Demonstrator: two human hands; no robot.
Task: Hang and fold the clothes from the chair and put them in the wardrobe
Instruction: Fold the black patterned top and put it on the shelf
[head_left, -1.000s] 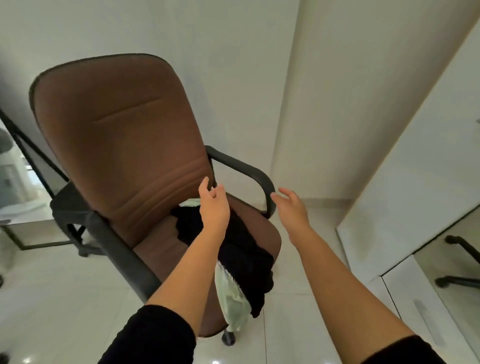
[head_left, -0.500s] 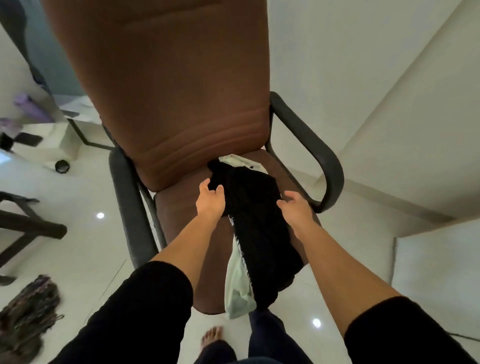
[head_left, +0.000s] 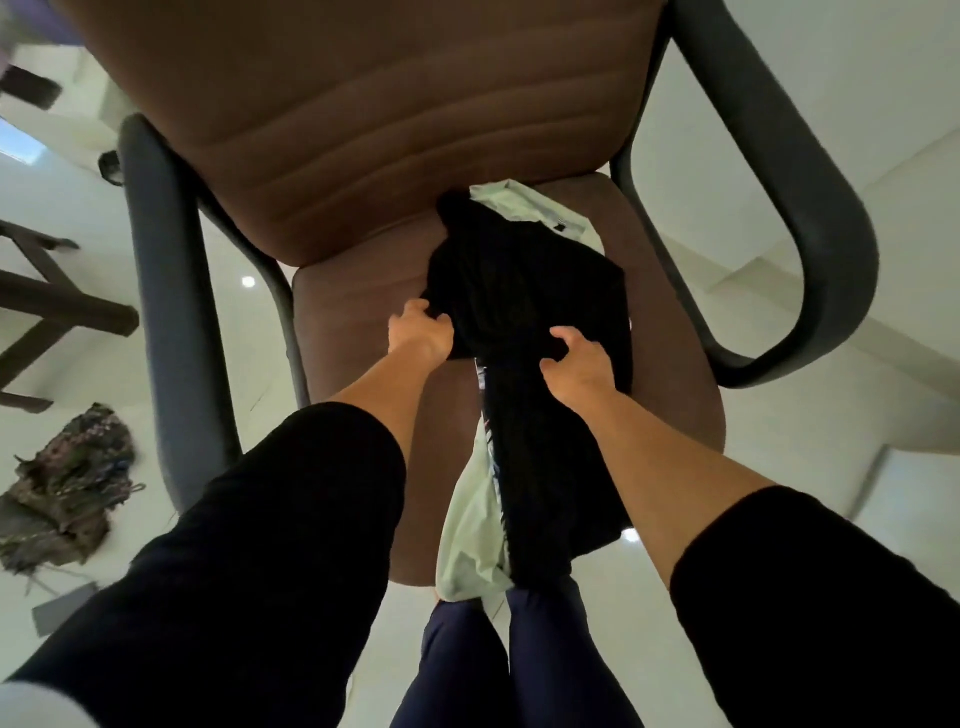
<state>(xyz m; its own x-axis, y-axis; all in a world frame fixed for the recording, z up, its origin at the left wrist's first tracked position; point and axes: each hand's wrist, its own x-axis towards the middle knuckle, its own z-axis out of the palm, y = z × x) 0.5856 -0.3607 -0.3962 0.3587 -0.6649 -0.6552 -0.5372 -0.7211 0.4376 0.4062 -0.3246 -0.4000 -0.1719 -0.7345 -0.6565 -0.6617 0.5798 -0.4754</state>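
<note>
Two garments on the brown chair (head_left: 675, 322): black garment (head_left: 519, 280) on top, heaped on the seat and trailing over the front edge; pale green garment (head_left: 470, 530) beneath, showing at the backrest and hanging off the front alongside the black one.

Left hand (head_left: 418, 338): at the near left edge of the black heap, fingers (head_left: 434, 318) curled into the fabric, holding it. Right hand (head_left: 579, 364): on the bunched middle of the same garment, fingers curled and gripping the cloth.

Step in hand, by judgement: lifting the black garment clear of the chair for hanging or folding.

Recommended procedure:
1. Pinch only the black layer; pale green cloth directly underneath and touching, so likely to come up with it.
2. Lift straight up and toward the body, well clear of both grey armrests (head_left: 810, 171).
3. Spread both grips apart to open the bunch and find collar or waistband before folding.
4. Keep the hanging tail off the floor (head_left: 779, 441).

Wardrobe: not identifiable in this view.

Surroundings: patterned dark cloth (head_left: 67, 493) heaped on the floor at left, well apart from the chair; dark furniture legs (head_left: 57, 306) beyond it.
</note>
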